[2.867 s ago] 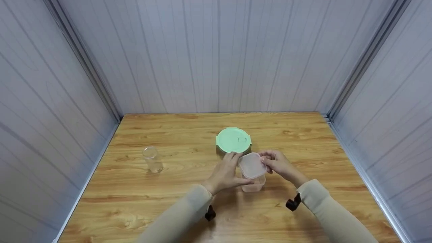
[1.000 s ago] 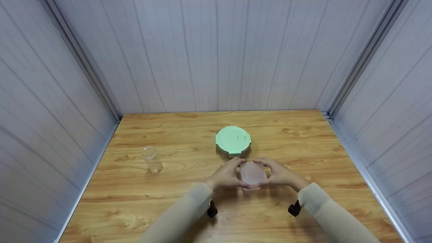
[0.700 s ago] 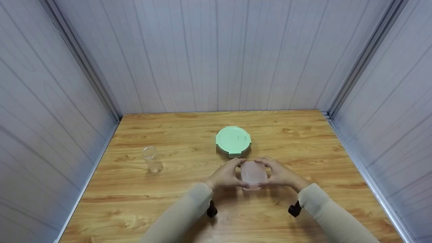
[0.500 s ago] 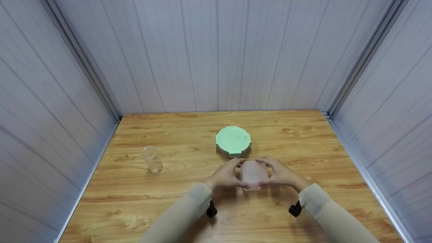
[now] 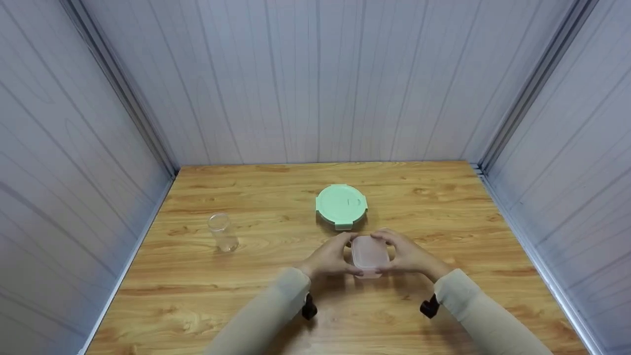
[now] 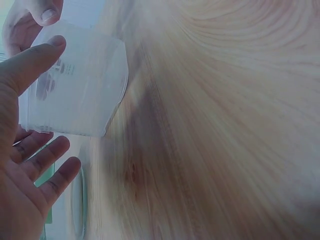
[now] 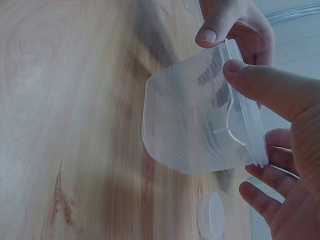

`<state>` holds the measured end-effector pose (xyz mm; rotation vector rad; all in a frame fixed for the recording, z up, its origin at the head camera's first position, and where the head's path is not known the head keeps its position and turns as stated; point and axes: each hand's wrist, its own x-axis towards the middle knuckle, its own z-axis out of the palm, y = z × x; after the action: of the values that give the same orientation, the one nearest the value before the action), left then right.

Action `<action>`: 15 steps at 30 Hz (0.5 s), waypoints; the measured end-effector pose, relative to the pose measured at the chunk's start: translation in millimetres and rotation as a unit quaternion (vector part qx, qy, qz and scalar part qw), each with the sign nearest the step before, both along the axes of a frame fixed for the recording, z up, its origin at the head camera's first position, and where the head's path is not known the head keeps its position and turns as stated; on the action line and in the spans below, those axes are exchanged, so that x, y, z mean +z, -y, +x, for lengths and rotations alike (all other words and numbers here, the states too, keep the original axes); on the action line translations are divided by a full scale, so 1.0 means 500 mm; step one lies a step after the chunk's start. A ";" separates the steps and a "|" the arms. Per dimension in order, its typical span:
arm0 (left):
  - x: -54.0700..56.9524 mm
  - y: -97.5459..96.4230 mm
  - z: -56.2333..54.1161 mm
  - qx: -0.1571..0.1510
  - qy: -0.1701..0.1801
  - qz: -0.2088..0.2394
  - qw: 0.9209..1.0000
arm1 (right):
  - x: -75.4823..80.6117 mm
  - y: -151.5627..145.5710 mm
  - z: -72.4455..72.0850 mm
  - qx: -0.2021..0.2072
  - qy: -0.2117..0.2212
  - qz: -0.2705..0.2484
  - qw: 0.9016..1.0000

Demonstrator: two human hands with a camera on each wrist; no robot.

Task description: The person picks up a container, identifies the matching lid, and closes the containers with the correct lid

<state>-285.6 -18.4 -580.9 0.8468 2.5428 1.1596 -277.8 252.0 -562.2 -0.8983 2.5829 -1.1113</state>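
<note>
A clear, squarish plastic food container (image 5: 369, 273) stands on the wooden table, its frosted lid (image 5: 370, 251) lying across the top. From the left, my left hand (image 5: 331, 255) grips the lidded rim, thumb at the near side and fingers behind. My right hand (image 5: 410, 255) mirrors it on the right side. In the right wrist view the container (image 7: 187, 120) shows see-through walls, with the right thumb against the lid edge (image 7: 245, 105). Through the left wrist view, the left thumb presses on the container's (image 6: 85, 80) near side. Parts of the far fingers are hidden.
Just behind the hands sits a round container with a mint-green clip lid (image 5: 341, 204). A clear cylindrical jar (image 5: 223, 232) stands on the left of the table (image 5: 266, 207). A small white round disc-like thing (image 7: 211, 216) shows in the right wrist view. Panelled walls enclose three sides.
Earlier, the right hand held the lid tilted above the container; now the lid lies on top and both hands grip its sides. Over the last second the hands have barely moved.
</note>
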 end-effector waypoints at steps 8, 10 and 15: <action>0.001 -0.004 0.000 0.003 0.001 0.003 1.000 | -0.001 0.000 -0.004 -0.002 -0.004 0.006 1.000; 0.001 -0.005 0.001 0.004 0.002 0.008 1.000 | -0.002 0.000 -0.004 -0.005 0.001 0.006 1.000; -0.002 -0.007 0.002 0.010 0.005 0.017 1.000 | -0.001 0.002 -0.005 -0.013 0.020 0.013 1.000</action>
<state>-284.5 -14.7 -582.1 0.8229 2.5355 1.2135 -280.4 251.2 -562.7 -0.8293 2.5780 -1.0878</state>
